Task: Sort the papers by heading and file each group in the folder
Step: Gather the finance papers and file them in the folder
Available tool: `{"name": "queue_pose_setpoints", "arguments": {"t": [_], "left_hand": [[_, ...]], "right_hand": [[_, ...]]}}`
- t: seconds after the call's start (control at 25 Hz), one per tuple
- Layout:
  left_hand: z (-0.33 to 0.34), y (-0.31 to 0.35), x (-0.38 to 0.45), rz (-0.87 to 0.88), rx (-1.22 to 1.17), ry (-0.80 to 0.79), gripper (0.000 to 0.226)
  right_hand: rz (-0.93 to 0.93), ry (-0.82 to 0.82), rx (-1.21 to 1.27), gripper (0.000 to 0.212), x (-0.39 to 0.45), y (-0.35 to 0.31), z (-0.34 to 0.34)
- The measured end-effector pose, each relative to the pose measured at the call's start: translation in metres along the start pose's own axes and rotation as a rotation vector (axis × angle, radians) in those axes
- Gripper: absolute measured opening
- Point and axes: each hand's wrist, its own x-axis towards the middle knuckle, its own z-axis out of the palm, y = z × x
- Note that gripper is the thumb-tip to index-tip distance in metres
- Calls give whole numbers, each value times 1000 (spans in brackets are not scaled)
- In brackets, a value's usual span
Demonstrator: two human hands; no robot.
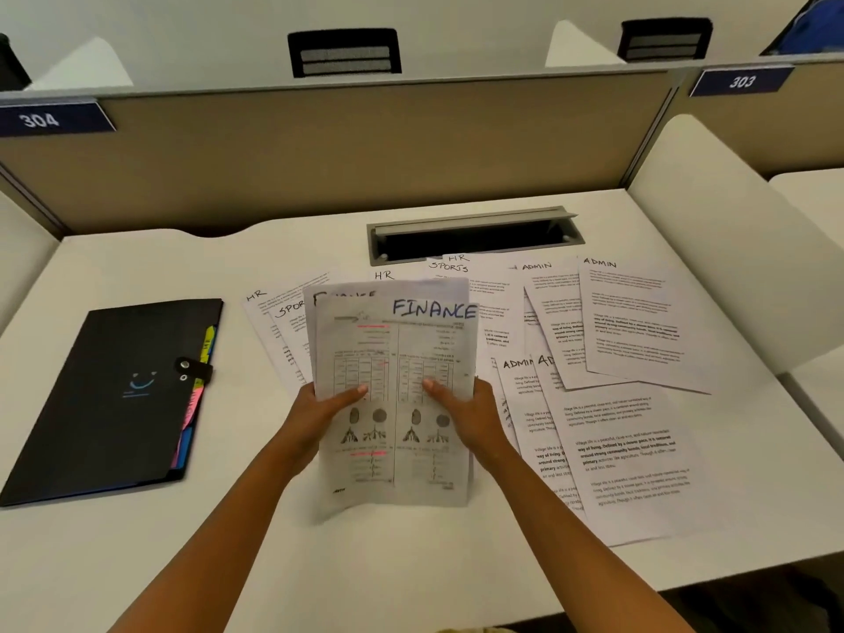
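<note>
A small stack of papers headed FINANCE point(392, 340) is held up above the desk's middle. My left hand point(319, 413) grips its left edge and my right hand point(466, 413) its right edge, thumbs on the front sheet. Behind the stack lie sheets headed HR point(260, 296) and SPORTS point(450, 267), partly hidden. Several sheets headed ADMIN point(635, 322) are spread overlapping on the right. A black expanding folder point(114, 395) lies shut at the left, with coloured tabs along its right side and a snap strap.
A white desk point(228, 541) carries everything. A grey cable slot point(475, 233) opens at the back centre. A beige partition point(319, 153) with plates 304 and 303 closes the far side. White side dividers stand left and right.
</note>
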Motion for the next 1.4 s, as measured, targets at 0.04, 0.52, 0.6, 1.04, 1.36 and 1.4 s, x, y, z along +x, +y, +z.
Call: {"name": "queue_pose_setpoints", "arguments": {"t": [0.04, 0.52, 0.6, 1.04, 1.36, 1.4], "left_hand": [[2, 7, 1, 32, 0, 26, 38], [10, 79, -13, 400, -8, 85, 26], [11, 78, -14, 403, -16, 87, 26], [12, 40, -10, 286, -61, 193, 30], [8, 12, 4, 165, -77, 380, 16], [1, 14, 6, 166, -89, 419, 16]], "right_hand": [[-35, 7, -3, 24, 2, -6, 3], [-368, 33, -73, 25, 16, -79, 6], [-343, 36, -82, 26, 16, -75, 8], [-172, 5, -109, 29, 17, -33, 7], [-103, -125, -203, 34, 31, 6, -4], [-101, -104, -232, 41, 35, 9, -9]]}}
